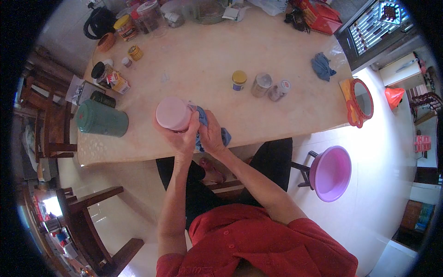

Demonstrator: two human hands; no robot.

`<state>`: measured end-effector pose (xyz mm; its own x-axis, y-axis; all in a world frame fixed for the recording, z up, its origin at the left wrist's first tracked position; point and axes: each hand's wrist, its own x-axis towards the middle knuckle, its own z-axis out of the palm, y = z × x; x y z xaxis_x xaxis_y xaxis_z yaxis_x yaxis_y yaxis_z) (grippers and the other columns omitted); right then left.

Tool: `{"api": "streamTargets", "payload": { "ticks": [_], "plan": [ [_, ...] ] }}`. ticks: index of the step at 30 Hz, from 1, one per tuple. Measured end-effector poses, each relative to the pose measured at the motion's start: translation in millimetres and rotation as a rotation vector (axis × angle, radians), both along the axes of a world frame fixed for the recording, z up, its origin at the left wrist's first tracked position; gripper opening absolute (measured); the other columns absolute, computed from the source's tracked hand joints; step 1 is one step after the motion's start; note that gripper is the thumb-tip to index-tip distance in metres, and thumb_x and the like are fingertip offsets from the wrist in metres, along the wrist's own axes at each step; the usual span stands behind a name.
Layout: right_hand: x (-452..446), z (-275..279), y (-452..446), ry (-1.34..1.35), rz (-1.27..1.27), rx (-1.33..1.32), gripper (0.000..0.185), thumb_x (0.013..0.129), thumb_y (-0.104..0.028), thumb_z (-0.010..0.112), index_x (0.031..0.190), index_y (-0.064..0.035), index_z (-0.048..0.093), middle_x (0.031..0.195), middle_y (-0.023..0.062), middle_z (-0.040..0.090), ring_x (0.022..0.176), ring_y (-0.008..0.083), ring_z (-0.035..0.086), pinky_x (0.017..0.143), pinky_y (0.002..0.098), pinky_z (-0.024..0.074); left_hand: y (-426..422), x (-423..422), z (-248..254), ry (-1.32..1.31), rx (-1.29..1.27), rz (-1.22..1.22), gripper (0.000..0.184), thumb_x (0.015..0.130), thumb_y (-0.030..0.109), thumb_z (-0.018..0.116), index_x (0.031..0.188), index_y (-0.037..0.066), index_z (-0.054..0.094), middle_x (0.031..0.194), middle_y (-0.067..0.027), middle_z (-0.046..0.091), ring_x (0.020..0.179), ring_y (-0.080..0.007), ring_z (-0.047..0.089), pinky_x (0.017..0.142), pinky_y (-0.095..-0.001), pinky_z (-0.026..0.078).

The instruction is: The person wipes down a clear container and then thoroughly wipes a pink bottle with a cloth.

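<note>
Above the table's near edge, my left hand (180, 137) is wrapped round a jar with a pink lid (172, 113), its lid end turned up toward me. My right hand (211, 135) grips a blue cloth (202, 116) and presses it against the jar's side. Part of the cloth hangs out to the right of that hand. Most of the jar's body is hidden behind its lid and my fingers. On the table to the right stand a small yellow-lidded jar (238, 80) and two clear containers, one of them a jar (262, 85).
A green thermos flask (102, 118) lies or stands at the left edge of the table (194, 55). Another blue cloth (323, 66) and a red-framed mirror (363, 98) are at the right. Jars and a black kettle (100, 22) line the back. A pink basin (331, 173) rests on a stool.
</note>
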<state>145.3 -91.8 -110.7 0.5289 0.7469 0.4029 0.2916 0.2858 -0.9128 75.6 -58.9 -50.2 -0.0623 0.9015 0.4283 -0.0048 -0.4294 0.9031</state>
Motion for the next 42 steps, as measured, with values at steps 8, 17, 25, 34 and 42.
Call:
{"api": "streamTargets", "payload": {
  "ticks": [8, 17, 25, 34, 42],
  "plan": [
    [1, -1, 0, -0.004, 0.028, -0.004, 0.025, 0.083, -0.019, 0.048, 0.100, -0.0001, 0.050, 0.089, 0.0196, 0.053, 0.082, 0.0382, 0.051, 0.073, 0.0421, 0.0407, 1, 0, -5, -0.020, -0.013, -0.029, 0.078, 0.065, 0.010, 0.076, 0.124, -0.001, 0.026, 0.113, -0.0135, 0.042, 0.102, -0.0211, 0.047, 0.087, -0.0330, 0.040],
    [1, 1, 0, 0.041, 0.043, -0.024, 0.027, 0.084, -0.022, 0.048, 0.100, -0.0006, 0.050, 0.088, 0.0192, 0.054, 0.083, 0.0380, 0.052, 0.072, 0.0414, 0.0410, 4, 1, -9, -0.042, 0.003, -0.028, 0.077, 0.064, 0.009, 0.076, 0.123, -0.001, 0.027, 0.113, -0.0134, 0.042, 0.102, -0.0208, 0.047, 0.088, -0.0327, 0.040],
    [1, 4, 0, 0.014, 0.020, -0.016, 0.030, 0.085, -0.025, 0.047, 0.101, -0.0007, 0.051, 0.089, 0.0190, 0.055, 0.083, 0.0381, 0.052, 0.073, 0.0428, 0.0409, 4, 1, -8, -0.044, -0.018, -0.023, 0.078, 0.063, 0.009, 0.077, 0.122, -0.001, 0.028, 0.112, -0.0131, 0.043, 0.102, -0.0210, 0.048, 0.087, -0.0332, 0.040],
    [1, 3, 0, 0.043, 0.029, -0.033, 0.030, 0.084, -0.025, 0.048, 0.101, -0.0004, 0.051, 0.089, 0.0191, 0.055, 0.083, 0.0375, 0.053, 0.073, 0.0426, 0.0412, 1, 2, -1, -0.042, -0.005, -0.031, 0.077, 0.064, 0.008, 0.076, 0.122, 0.000, 0.027, 0.112, -0.0132, 0.043, 0.103, -0.0207, 0.048, 0.087, -0.0330, 0.041],
    [-1, -3, 1, 0.060, 0.029, -0.005, 0.028, 0.083, -0.023, 0.048, 0.098, 0.0009, 0.050, 0.086, 0.0205, 0.054, 0.080, 0.0384, 0.052, 0.072, 0.0434, 0.0410, 1, 1, 2, -0.068, -0.051, -0.075, 0.075, 0.065, 0.007, 0.076, 0.121, 0.001, 0.028, 0.111, -0.0124, 0.044, 0.102, -0.0201, 0.048, 0.085, -0.0325, 0.042]
  ]
}}
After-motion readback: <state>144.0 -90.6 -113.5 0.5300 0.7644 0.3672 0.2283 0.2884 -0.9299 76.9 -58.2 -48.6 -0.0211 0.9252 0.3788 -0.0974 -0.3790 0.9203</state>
